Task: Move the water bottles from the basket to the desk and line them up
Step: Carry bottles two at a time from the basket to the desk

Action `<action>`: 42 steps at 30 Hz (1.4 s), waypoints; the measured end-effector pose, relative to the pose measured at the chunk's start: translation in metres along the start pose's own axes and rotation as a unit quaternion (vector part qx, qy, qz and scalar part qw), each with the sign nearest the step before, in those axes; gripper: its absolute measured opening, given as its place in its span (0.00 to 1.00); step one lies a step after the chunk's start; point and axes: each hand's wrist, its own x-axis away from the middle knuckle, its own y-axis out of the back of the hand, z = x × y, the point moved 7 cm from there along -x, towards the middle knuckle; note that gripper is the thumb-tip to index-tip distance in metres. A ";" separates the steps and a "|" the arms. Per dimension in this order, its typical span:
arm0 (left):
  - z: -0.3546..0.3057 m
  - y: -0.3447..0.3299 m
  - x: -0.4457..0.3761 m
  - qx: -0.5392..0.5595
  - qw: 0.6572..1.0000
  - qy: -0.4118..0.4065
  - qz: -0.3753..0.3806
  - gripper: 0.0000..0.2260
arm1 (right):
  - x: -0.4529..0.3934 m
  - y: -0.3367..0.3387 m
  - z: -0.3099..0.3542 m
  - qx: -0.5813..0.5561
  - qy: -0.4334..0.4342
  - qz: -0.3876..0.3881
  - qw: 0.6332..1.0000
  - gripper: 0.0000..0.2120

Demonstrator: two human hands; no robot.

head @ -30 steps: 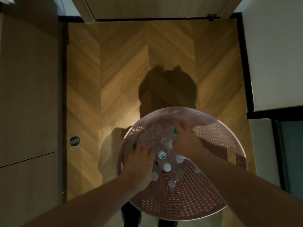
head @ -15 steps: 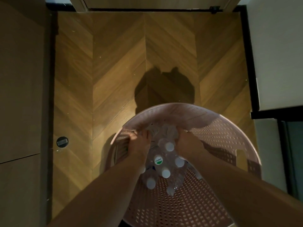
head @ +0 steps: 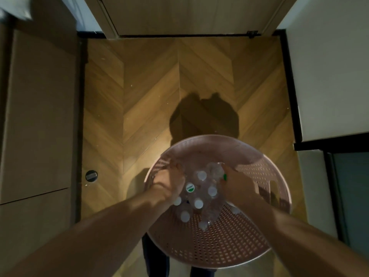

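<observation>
I am seeing both hands reaching into the pink basket (head: 259,246), left hand (head: 169,182) and right hand (head: 237,184) gripping water bottles (head: 201,194).

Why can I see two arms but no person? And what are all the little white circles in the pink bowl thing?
The camera sits on the person's head and looks down, so you see only their arms. The pink thing is a basket with holes, standing on a wooden floor. The white circles are caps of water bottles seen from above. The left hand and right hand reach in on either side of the bunch. It is too dim to tell exactly what each hand holds.
</observation>
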 end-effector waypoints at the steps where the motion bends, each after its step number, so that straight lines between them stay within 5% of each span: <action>1: 0.002 0.013 0.014 0.017 1.000 0.006 -0.001 0.21 | 0.012 0.012 0.001 -0.021 0.000 -0.003 1.000 0.19; 6: 0.009 0.084 0.111 0.032 0.996 -0.042 -0.073 0.15 | 0.117 0.102 0.023 -0.115 0.048 -0.058 0.991 0.20; 11: 0.021 0.160 0.238 0.129 0.989 0.005 -0.069 0.14 | 0.234 0.177 0.057 -0.162 0.047 -0.026 0.985 0.28; 15: 0.030 0.216 0.356 0.210 0.973 0.037 -0.092 0.21 | 0.330 0.243 0.089 -0.141 0.078 -0.047 0.986 0.22; 21: 0.030 0.282 0.509 0.250 0.952 0.123 -0.122 0.14 | 0.446 0.323 0.141 -0.122 0.173 -0.013 0.977 0.18; 26: 0.024 0.284 0.611 0.302 0.902 0.232 -0.202 0.11 | 0.498 0.342 0.169 -0.087 0.274 0.006 0.958 0.10; 30: 0.006 0.275 0.688 0.292 0.865 0.297 -0.278 0.11 | 0.543 0.346 0.199 0.016 0.382 0.026 0.924 0.07; 42: -0.033 0.203 0.915 0.344 0.694 0.472 -0.422 0.03 | 0.748 0.313 0.289 0.192 0.641 0.066 0.740 0.10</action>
